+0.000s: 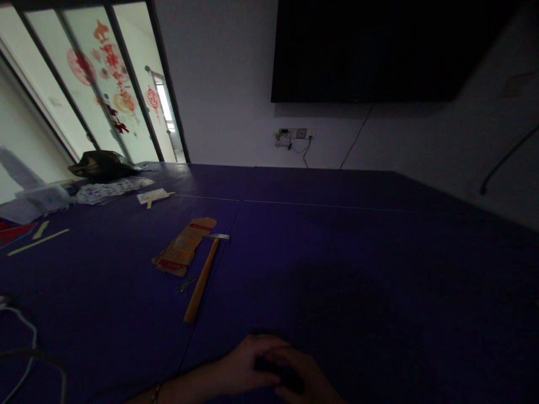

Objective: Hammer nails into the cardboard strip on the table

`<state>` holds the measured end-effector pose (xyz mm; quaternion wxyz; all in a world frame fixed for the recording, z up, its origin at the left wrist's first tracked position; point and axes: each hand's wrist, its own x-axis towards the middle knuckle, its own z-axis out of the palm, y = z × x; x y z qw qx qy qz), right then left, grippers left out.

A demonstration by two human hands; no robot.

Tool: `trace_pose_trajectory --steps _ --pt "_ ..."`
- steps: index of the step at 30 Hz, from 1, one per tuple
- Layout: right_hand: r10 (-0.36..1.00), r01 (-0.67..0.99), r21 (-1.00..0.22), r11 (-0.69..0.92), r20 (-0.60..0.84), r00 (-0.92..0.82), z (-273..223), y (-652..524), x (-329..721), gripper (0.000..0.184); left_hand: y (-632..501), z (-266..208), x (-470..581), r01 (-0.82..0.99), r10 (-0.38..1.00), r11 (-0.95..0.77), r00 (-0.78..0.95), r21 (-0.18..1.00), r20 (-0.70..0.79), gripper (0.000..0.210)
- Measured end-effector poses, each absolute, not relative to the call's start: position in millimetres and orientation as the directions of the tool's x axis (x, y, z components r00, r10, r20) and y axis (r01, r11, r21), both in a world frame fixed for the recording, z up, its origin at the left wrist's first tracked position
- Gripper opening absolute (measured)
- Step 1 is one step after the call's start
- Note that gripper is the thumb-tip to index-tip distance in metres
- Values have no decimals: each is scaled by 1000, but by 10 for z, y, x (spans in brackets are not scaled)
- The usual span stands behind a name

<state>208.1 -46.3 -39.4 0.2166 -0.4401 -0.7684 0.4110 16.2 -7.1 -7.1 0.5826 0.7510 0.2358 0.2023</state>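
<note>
At the near left of the purple surface (337,241), a pale cable (34,336) curled, with a red sheet (17,233) and a long yellow strip (37,242) beyond it. Farther back, a clear plastic box (44,196) stood left of a black bag (103,165), and a small white box (152,194) lay to the right of them. Next came a torn piece of cardboard (183,247), lying flat, with some thin metal pieces (185,284) near its near end. Just right of these lay a hammer (202,280) – handle toward the near side, head by the cardboard's right edge. At the near middle, the left hand (246,362), a bracelet (155,394) on its wrist, was curled around a small dark object (280,373). The right hand (311,377) closed on the same object from the right – too dim to tell what it was.
</note>
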Motion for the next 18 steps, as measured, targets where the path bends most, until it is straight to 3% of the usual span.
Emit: trace_pose_trajectory --steps 7,13,18 --pt "842 524 -807 271 -65 -535 -315 -453 2064 44 -87 -38 175 90 593 -200 804 976 48 46" --pt "835 422 -845 327 49 -549 -360 -449 2065 41 -79 23 185 79 590 -212 805 974 63 38" --pt "840 449 -833 325 36 -542 -380 -461 2082 39 -81 20 177 91 596 -212 801 973 55 41"
